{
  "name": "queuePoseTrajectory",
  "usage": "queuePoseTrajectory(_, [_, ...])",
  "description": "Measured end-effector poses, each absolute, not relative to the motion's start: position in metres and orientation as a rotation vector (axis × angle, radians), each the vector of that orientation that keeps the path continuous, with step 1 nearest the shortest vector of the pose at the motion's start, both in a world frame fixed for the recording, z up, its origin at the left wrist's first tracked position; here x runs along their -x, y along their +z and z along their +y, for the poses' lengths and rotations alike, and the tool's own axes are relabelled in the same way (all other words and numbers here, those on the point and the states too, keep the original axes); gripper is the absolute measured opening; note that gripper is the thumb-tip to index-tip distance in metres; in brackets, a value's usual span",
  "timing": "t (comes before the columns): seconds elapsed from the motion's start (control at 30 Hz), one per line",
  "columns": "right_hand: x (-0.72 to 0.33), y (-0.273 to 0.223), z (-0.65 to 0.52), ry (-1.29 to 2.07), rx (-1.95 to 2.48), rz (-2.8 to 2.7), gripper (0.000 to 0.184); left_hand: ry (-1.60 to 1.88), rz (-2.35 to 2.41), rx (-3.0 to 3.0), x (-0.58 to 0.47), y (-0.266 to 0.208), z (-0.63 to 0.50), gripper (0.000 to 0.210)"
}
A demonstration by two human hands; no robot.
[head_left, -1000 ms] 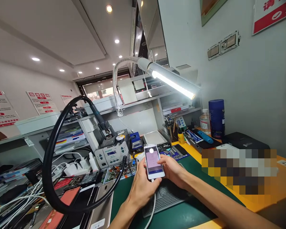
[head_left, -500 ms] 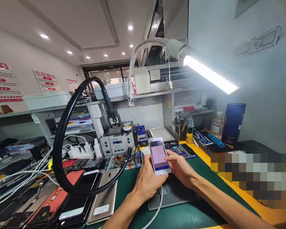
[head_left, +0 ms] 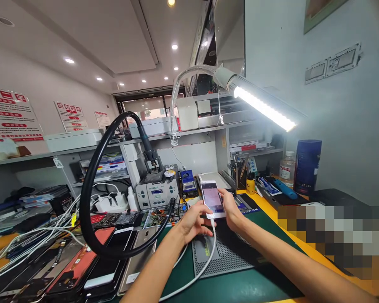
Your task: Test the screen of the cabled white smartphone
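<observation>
A white smartphone [head_left: 212,198], its screen lit, is held above the mat with its top tipped away from me. My right hand [head_left: 232,209] grips the phone along its right edge, the thumb at the front. At the lower left corner is my left hand [head_left: 194,221], fingers curled around the plug end of a white charging cable [head_left: 213,242]. The plug meets the phone's bottom edge; how far in it sits is hard to see. Below the hands lies a grey perforated pad [head_left: 227,254] on a green mat [head_left: 240,286].
Several phones and phone parts, among them a gold phone back [head_left: 140,256], lie at left. A thick black hose [head_left: 88,189] loops in front of the grey soldering station [head_left: 158,193]. A lit lamp [head_left: 265,107] hangs overhead. A yellow bottle [head_left: 250,184] stands at right.
My left hand has shifted from the phone's left side to the cable at its bottom edge. My right hand now holds the phone's side instead of touching the screen. The view has tilted up slightly.
</observation>
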State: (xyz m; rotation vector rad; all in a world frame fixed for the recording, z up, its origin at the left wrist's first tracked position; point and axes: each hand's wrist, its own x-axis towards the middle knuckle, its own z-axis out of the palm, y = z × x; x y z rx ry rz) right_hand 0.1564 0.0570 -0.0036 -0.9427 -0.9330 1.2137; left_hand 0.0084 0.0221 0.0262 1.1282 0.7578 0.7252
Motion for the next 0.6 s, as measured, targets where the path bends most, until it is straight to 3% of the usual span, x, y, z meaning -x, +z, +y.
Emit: queuePoseTrajectory(0.6, [-0.154,0.007,0.016,1.449,0.900,-1.162,0.024,0.667,0.473,-0.807,0.022,0.015,0.021,0.047])
